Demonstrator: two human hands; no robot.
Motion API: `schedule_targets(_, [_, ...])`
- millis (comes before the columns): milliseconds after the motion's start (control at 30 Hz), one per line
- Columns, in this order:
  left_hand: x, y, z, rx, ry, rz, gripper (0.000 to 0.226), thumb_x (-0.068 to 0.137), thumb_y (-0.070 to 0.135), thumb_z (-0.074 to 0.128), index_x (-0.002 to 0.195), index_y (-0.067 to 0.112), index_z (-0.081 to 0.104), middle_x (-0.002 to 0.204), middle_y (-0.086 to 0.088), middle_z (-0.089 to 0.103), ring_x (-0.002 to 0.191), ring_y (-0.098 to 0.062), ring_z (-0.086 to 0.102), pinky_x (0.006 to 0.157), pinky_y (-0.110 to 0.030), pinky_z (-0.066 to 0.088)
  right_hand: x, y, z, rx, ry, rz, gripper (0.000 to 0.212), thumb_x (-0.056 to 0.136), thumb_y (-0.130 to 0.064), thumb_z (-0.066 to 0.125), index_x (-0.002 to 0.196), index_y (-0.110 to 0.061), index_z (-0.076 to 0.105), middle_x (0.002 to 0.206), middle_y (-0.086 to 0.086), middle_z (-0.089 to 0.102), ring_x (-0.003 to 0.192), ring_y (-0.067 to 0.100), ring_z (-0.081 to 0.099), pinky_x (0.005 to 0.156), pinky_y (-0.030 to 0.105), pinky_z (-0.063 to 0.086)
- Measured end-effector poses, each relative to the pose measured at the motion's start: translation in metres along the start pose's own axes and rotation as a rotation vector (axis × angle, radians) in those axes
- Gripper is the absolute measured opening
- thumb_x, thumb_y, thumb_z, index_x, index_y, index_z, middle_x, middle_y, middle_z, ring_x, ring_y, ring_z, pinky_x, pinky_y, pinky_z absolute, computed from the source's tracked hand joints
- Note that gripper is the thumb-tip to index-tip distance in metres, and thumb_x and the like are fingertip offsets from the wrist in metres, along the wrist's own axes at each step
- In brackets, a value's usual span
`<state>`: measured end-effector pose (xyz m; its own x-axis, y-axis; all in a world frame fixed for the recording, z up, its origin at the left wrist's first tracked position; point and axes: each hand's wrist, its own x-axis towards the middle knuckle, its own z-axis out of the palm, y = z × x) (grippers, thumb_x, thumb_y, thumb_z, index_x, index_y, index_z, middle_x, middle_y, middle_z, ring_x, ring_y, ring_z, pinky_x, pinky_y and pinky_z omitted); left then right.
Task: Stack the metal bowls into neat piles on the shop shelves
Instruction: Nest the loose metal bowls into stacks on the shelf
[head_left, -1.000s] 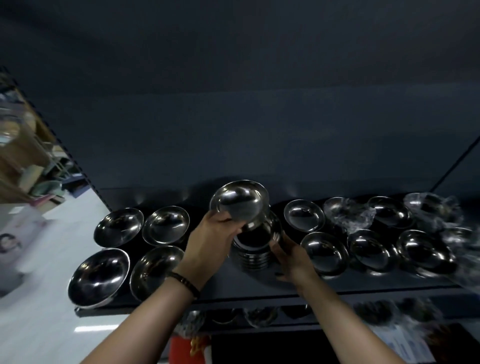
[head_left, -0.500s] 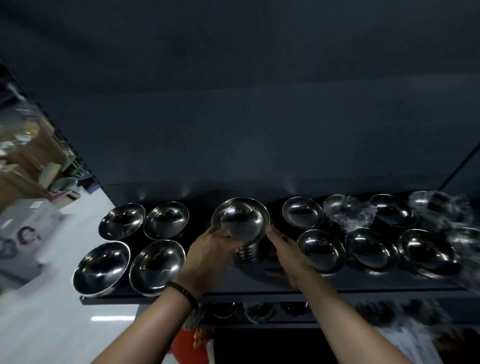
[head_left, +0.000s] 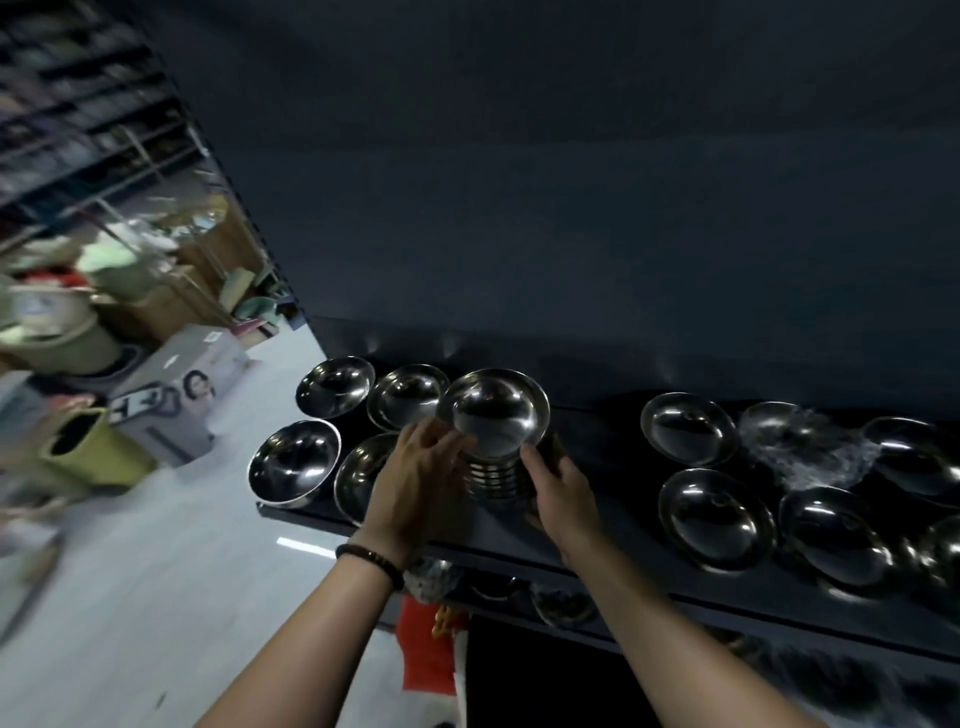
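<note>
A pile of nested metal bowls (head_left: 493, 447) stands on the dark shelf (head_left: 623, 551), its top bowl wide and shiny. My left hand (head_left: 415, 478) curls round the pile's left side, and my right hand (head_left: 558, 491) grips its right side lower down. Single metal bowls (head_left: 293, 462) lie in two rows left of the pile; one of them is partly hidden behind my left hand. More bowls (head_left: 688, 428) lie to the right.
Plastic-wrapped bowls (head_left: 802, 441) sit at the back right of the shelf. A lower shelf (head_left: 519, 592) holds more wares. To the left are the pale floor (head_left: 156, 597), a cardboard box (head_left: 171, 395) and a green bin (head_left: 88, 452).
The top bowl has settled onto the pile. Both hands now clasp the pile's sides, and the pile sits further left, close to the left group of bowls. The view has swung left.
</note>
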<state>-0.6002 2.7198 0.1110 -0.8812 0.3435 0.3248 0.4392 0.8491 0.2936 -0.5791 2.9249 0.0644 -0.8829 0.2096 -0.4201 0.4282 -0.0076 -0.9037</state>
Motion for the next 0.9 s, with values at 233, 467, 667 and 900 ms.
schedule_targets(233, [-0.042, -0.062, 0.000, 0.049, -0.077, -0.130, 0.043, 0.085, 0.030, 0.077, 0.127, 0.026, 0.067, 0.135, -0.001, 0.066, 0.122, -0.030, 0.062, 0.100, -0.047, 0.052, -0.007, -0.007, 0.014, 0.030, 0.014, 0.001, 0.084, 0.069, -0.092, 0.063, 0.136, -0.043, 0.060, 0.123, -0.012, 0.069, 0.109, 0.016, 0.066, 0.090, 0.051, 0.062])
schedule_targets(467, [-0.050, -0.089, 0.025, -0.003, -0.244, -0.268, 0.033, 0.079, 0.038, 0.076, 0.111, 0.030, 0.071, 0.108, 0.004, 0.074, 0.095, -0.030, 0.071, 0.077, -0.043, 0.058, -0.026, -0.018, 0.021, -0.279, 0.177, -0.233, 0.071, 0.098, -0.064, 0.055, 0.160, -0.052, 0.023, 0.158, -0.004, 0.051, 0.143, 0.025, 0.048, 0.111, 0.041, 0.044])
schedule_targets(667, [-0.057, -0.095, 0.044, -0.004, -0.259, -0.300, 0.019, 0.084, 0.022, 0.070, 0.100, 0.029, 0.076, 0.099, 0.001, 0.078, 0.093, -0.032, 0.074, 0.076, -0.040, 0.058, -0.047, -0.017, 0.037, -0.565, 0.260, -0.485, 0.072, 0.100, -0.049, 0.061, 0.153, -0.068, 0.016, 0.172, 0.000, 0.020, 0.151, 0.019, 0.037, 0.098, 0.032, 0.044])
schedule_targets(900, [-0.063, -0.100, 0.048, 0.014, -0.214, -0.267, 0.018, 0.084, 0.037, 0.059, 0.093, 0.030, 0.073, 0.093, 0.008, 0.076, 0.086, -0.025, 0.073, 0.068, -0.037, 0.055, -0.038, -0.020, 0.043, -0.524, 0.310, -0.502, 0.091, 0.092, -0.046, 0.074, 0.164, -0.035, 0.019, 0.170, -0.002, 0.029, 0.156, 0.017, 0.029, 0.119, 0.041, 0.041])
